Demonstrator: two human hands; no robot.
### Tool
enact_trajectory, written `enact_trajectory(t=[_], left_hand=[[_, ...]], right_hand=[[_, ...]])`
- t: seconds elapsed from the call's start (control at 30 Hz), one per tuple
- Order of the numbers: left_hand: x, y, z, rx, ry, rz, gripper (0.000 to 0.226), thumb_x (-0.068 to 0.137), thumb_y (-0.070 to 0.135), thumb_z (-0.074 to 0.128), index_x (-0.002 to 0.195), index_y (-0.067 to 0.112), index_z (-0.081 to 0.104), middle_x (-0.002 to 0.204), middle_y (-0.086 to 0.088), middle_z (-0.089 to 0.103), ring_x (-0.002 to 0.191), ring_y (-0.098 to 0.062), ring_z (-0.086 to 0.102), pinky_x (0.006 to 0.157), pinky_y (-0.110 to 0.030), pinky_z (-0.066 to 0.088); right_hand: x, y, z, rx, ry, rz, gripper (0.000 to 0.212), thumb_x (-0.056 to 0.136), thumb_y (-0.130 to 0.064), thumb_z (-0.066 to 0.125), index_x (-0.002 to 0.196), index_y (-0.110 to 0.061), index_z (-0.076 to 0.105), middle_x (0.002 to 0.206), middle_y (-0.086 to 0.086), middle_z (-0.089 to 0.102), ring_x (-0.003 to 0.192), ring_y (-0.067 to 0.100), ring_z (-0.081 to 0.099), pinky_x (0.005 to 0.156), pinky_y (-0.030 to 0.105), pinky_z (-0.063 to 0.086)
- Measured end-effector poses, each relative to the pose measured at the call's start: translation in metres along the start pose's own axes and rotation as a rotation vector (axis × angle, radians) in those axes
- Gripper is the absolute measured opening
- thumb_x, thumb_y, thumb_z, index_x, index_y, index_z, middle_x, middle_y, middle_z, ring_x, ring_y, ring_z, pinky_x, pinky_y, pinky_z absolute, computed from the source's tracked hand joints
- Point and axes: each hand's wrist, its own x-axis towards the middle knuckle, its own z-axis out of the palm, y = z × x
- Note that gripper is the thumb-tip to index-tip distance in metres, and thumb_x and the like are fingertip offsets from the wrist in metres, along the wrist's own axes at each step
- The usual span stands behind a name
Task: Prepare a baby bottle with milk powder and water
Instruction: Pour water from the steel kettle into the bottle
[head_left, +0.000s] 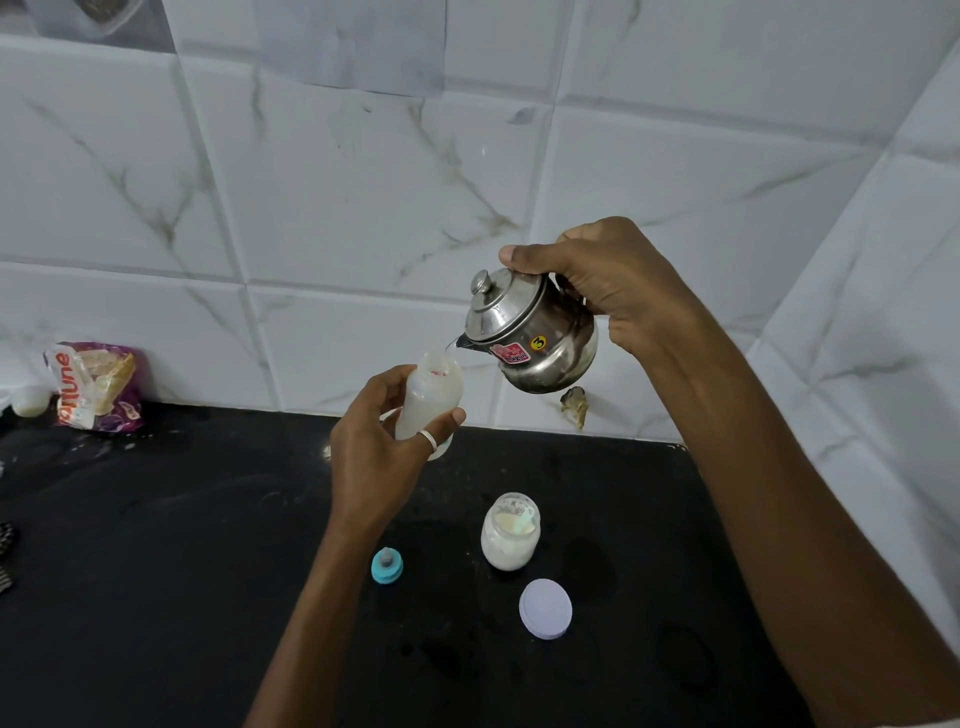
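My left hand (376, 452) grips a translucent baby bottle (434, 397), open at the top and held above the black counter (208, 545). In my right hand (613, 283) is a small steel kettle (530, 338), tilted left with its spout at the bottle's mouth. A thin stream of water runs from the spout into the bottle. An open glass jar of white milk powder (510, 531) stands on the counter below. The jar's pale lid (545, 608) lies in front of it. The bottle's blue teat cap (387, 565) rests to the jar's left.
A purple and white food packet (96, 385) leans on the tiled wall at the back left, with a small white container (28, 401) beside it. The wall turns a corner on the right. Dark objects poke in at the left edge.
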Motion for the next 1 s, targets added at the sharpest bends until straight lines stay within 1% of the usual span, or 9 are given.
enact_trajectory(t=[0.07, 0.23, 0.3, 0.4, 0.57, 0.67, 0.73, 0.83, 1.0], left_hand=[[-0.0004, 0.0003, -0.0003, -0.003, -0.005, -0.002, 0.06, 0.08, 0.027, 0.085, 0.132, 0.02, 0.058, 0.127, 0.009, 0.06, 0.117, -0.014, 0.058, 0.075, 0.005, 0.045], [0.0, 0.0001, -0.0003, -0.005, -0.007, -0.003, 0.059, 0.079, 0.027, 0.085, 0.131, 0.023, 0.057, 0.127, 0.01, 0.059, 0.117, -0.014, 0.058, 0.074, 0.004, 0.045], [0.0001, 0.0001, 0.0002, -0.009, -0.008, -0.003, 0.058, 0.079, 0.027, 0.085, 0.129, 0.024, 0.057, 0.126, 0.01, 0.059, 0.117, -0.014, 0.058, 0.075, 0.004, 0.045], [0.0005, -0.0004, 0.0, -0.004, -0.006, -0.003, 0.06, 0.08, 0.026, 0.085, 0.133, 0.019, 0.057, 0.126, 0.009, 0.059, 0.116, -0.014, 0.058, 0.075, 0.004, 0.046], [0.0017, -0.0027, -0.0003, 0.008, -0.006, -0.001, 0.062, 0.08, 0.029, 0.084, 0.134, 0.02, 0.057, 0.132, 0.004, 0.062, 0.118, -0.013, 0.058, 0.074, 0.001, 0.047], [0.0013, -0.0027, -0.0003, -0.002, -0.008, 0.004, 0.059, 0.079, 0.029, 0.085, 0.132, 0.023, 0.057, 0.13, 0.007, 0.061, 0.118, -0.014, 0.058, 0.074, 0.003, 0.046], [0.0009, -0.0022, 0.0001, -0.005, -0.009, 0.007, 0.06, 0.079, 0.029, 0.085, 0.132, 0.022, 0.058, 0.129, 0.009, 0.06, 0.117, -0.014, 0.059, 0.074, 0.003, 0.046], [0.0012, -0.003, -0.0001, -0.004, -0.01, 0.008, 0.062, 0.078, 0.03, 0.085, 0.134, 0.02, 0.058, 0.132, 0.004, 0.063, 0.117, -0.014, 0.06, 0.076, 0.001, 0.048], [0.0013, -0.003, -0.0003, -0.012, -0.013, 0.018, 0.061, 0.079, 0.029, 0.085, 0.133, 0.02, 0.058, 0.129, 0.006, 0.063, 0.117, -0.015, 0.061, 0.077, 0.001, 0.048]], right_hand=[[0.0, -0.0005, -0.0002, 0.001, -0.004, -0.002, 0.034, 0.077, -0.03, 0.088, 0.057, -0.016, 0.064, 0.041, -0.015, 0.043, 0.036, -0.001, 0.043, 0.041, 0.009, 0.035], [-0.0002, -0.0011, -0.0013, 0.013, -0.007, -0.012, 0.038, 0.078, -0.029, 0.087, 0.054, -0.017, 0.06, 0.039, -0.016, 0.043, 0.035, -0.001, 0.043, 0.04, 0.009, 0.035], [0.0001, -0.0008, -0.0011, 0.01, -0.008, -0.015, 0.037, 0.078, -0.029, 0.087, 0.055, -0.017, 0.06, 0.039, -0.016, 0.044, 0.035, -0.001, 0.044, 0.04, 0.008, 0.035], [0.0015, -0.0004, -0.0005, 0.007, -0.001, -0.011, 0.037, 0.076, -0.031, 0.088, 0.057, -0.016, 0.061, 0.04, -0.016, 0.042, 0.035, -0.001, 0.043, 0.04, 0.009, 0.034], [0.002, 0.0005, -0.0008, 0.01, -0.005, -0.014, 0.034, 0.077, -0.03, 0.088, 0.058, -0.015, 0.063, 0.04, -0.015, 0.044, 0.035, -0.001, 0.044, 0.04, 0.009, 0.035], [0.0014, 0.0002, -0.001, 0.014, -0.007, -0.014, 0.032, 0.077, -0.029, 0.088, 0.06, -0.015, 0.064, 0.04, -0.015, 0.044, 0.035, 0.0, 0.044, 0.04, 0.009, 0.034], [0.0017, 0.0006, -0.0009, 0.019, -0.005, -0.015, 0.034, 0.077, -0.029, 0.088, 0.058, -0.015, 0.064, 0.04, -0.015, 0.043, 0.035, 0.0, 0.043, 0.04, 0.009, 0.035], [0.0019, 0.0009, -0.0007, 0.03, -0.003, -0.015, 0.038, 0.077, -0.027, 0.088, 0.052, -0.018, 0.061, 0.04, -0.015, 0.042, 0.035, 0.0, 0.042, 0.04, 0.009, 0.034], [0.004, 0.0039, -0.001, 0.034, 0.006, -0.009, 0.038, 0.077, -0.029, 0.088, 0.055, -0.016, 0.059, 0.042, -0.014, 0.04, 0.037, 0.001, 0.041, 0.042, 0.01, 0.035]])
